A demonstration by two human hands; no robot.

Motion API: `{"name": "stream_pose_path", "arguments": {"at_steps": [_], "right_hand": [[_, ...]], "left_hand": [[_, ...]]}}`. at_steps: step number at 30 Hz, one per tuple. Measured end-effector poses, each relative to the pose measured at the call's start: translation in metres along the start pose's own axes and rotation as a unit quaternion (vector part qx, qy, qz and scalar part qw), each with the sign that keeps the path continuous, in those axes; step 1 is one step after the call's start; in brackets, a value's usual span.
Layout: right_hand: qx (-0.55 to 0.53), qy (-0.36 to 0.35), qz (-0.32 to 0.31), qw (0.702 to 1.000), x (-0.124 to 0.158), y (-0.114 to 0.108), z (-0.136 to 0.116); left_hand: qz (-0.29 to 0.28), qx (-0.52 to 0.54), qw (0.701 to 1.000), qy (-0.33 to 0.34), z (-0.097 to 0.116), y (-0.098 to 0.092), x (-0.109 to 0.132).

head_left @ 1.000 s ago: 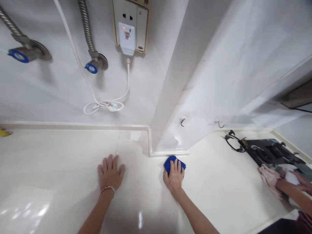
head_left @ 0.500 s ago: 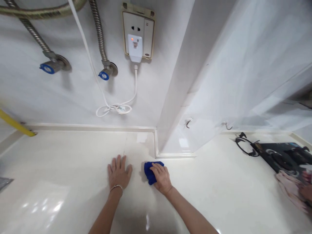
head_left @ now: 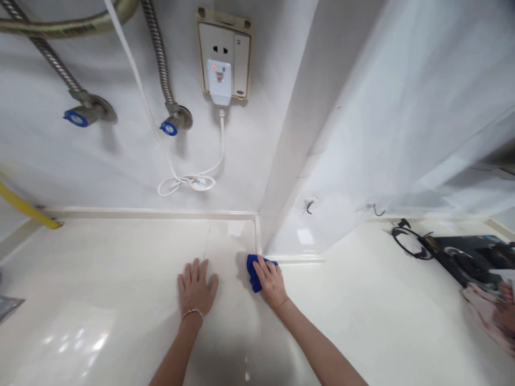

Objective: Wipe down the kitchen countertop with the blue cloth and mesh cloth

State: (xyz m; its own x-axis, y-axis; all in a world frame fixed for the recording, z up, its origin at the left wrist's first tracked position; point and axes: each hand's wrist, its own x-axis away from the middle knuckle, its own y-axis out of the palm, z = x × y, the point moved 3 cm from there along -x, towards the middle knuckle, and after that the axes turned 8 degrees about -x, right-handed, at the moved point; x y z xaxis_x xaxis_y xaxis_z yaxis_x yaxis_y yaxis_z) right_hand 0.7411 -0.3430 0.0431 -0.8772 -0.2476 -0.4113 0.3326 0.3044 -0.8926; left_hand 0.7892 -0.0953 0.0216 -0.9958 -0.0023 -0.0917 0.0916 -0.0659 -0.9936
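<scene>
Blue cloth (head_left: 252, 273) under right hand (head_left: 271, 281), against backsplash trim corner (head_left: 257, 252).

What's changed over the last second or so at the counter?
The right hand has slid the blue cloth left along the base of the wall pillar, then forward into the inside corner of the countertop's back trim, keeping hold of it throughout. Nothing was let go. The left hand stayed flat on the countertop, holding nothing.
</scene>
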Motion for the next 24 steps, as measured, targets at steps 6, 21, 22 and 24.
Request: {"name": "stream_pose_path", "arguments": {"at_steps": [6,21,22,24], "right_hand": [[0.04,0.0,-0.035,0.999,-0.005,0.002,0.01],[0.106,0.179,-0.011,0.978,0.095,-0.057,0.141],[0.103,0.188,-0.01,0.977,0.102,-0.052,0.132],[0.11,0.209,-0.023,0.971,0.114,-0.041,0.109]], "left_hand": [[-0.014,-0.009,1.0,0.004,-0.001,-0.002,-0.002],[0.002,0.003,1.0,-0.003,-0.002,0.004,-0.003],[0.004,0.004,1.0,-0.003,-0.002,0.005,-0.004],[0.008,0.002,1.0,-0.006,-0.003,0.006,-0.006]]}}
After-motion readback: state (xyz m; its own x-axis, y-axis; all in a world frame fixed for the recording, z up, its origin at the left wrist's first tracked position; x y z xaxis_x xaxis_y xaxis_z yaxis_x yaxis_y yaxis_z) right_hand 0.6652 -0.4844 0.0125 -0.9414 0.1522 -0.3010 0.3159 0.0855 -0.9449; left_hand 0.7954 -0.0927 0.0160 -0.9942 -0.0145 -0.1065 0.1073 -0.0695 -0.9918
